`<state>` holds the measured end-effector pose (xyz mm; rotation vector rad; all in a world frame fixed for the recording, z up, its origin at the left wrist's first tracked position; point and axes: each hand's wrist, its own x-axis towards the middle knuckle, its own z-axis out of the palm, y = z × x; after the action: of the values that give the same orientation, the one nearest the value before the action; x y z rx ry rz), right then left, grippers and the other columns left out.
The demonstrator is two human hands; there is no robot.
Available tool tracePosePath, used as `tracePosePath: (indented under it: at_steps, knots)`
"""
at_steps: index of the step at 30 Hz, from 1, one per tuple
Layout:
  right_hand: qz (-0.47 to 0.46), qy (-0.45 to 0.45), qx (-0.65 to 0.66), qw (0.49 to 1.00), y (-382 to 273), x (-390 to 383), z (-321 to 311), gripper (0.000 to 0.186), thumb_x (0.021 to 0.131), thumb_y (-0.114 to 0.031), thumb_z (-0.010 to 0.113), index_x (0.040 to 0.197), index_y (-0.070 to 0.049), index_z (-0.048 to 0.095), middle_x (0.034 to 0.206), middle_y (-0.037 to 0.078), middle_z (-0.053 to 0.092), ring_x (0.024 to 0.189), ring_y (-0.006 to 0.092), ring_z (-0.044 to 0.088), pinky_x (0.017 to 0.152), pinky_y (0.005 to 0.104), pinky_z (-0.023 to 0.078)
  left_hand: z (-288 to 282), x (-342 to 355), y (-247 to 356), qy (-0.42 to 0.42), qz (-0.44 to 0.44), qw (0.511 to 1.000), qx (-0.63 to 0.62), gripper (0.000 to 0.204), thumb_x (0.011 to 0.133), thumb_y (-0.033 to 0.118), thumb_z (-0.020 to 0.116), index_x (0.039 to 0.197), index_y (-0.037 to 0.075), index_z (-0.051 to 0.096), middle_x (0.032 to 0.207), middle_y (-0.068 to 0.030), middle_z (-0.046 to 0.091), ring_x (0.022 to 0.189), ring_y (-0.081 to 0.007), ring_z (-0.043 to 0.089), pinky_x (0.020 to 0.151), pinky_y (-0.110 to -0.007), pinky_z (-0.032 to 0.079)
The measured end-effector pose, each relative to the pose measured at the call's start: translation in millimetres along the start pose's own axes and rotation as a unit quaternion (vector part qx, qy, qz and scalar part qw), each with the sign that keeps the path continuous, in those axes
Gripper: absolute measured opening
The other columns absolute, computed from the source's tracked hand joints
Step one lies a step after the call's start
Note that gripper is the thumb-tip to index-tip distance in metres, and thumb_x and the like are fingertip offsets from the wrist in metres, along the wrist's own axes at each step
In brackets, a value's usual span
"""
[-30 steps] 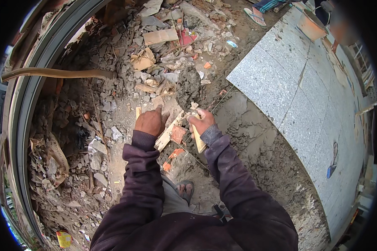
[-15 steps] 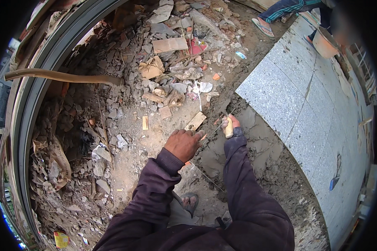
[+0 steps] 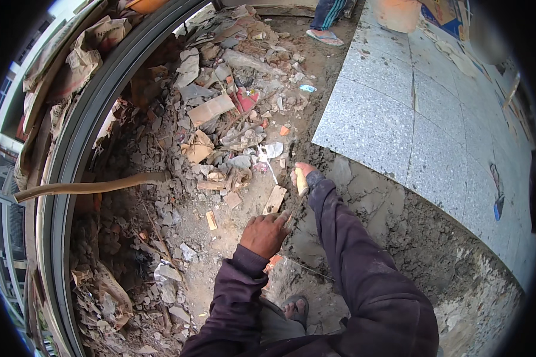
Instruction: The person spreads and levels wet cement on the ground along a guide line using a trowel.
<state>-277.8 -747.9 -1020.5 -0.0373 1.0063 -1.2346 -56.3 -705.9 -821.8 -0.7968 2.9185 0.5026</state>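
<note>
Wooden handle (image 3: pixel 302 182) at frame centre seems light, stiff, best gripped around its middle; right hand (image 3: pixel 305 168) clamps it, left hand (image 3: pixel 262 235) has fingers slightly apart.

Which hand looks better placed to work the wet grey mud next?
Right, probably: the right hand grips a pale handle by the wet grey mud, while the left hand shows no tool and lies farther from the floor tiles.

I can see dark lettering on the crumpled brown paper sack (image 3: pixel 104 34) at my upper left, print on the blue-and-yellow carton (image 3: pixel 442 16) at upper right, and faint marks, too small to read, on torn brown paper (image 3: pixel 117 295) lower left.
</note>
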Motion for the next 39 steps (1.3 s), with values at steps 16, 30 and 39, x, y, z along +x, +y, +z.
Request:
tracePosePath:
  at_steps: [16,30,39]
  knots:
    - [-0.004,-0.170,0.394,0.903,68.8,-57.7,-31.0,0.026,0.078,-0.031,0.048,0.077,-0.005,0.043,0.067,0.003,0.045,0.050,0.0121,0.044,0.045,0.0258,0.041,25.6,1.6,17.4,-0.103,0.081,0.991,0.028,0.028,0.077,0.025,0.048,0.104,0.018,0.051,0.084,-0.0083,0.054,0.083,-0.0245,0.052,0.074,-0.035,0.040]
    - [-0.005,0.569,-0.491,0.659,59.0,-370.2,-200.7,0.054,0.066,-0.021,0.060,0.112,0.000,0.038,0.098,0.019,0.052,0.087,0.0319,0.052,0.071,0.0376,0.044,17.1,18.6,28.6,-0.065,0.128,0.987,-0.074,0.039,0.075,0.016,0.052,0.112,0.008,0.043,0.078,-0.0191,0.053,0.070,-0.0350,0.050,0.061,-0.039,0.040]
    - [0.266,0.780,-0.278,0.493,170.2,-565.1,-327.0,0.028,0.071,-0.016,0.054,0.096,-0.005,0.052,0.098,0.016,0.054,0.091,0.0294,0.053,0.075,0.0374,0.044,33.7,23.8,25.2,-0.121,0.124,0.983,-0.060,0.040,0.076,0.016,0.051,0.115,0.011,0.041,0.080,-0.0212,0.053,0.071,-0.0368,0.051,0.061,-0.041,0.041]
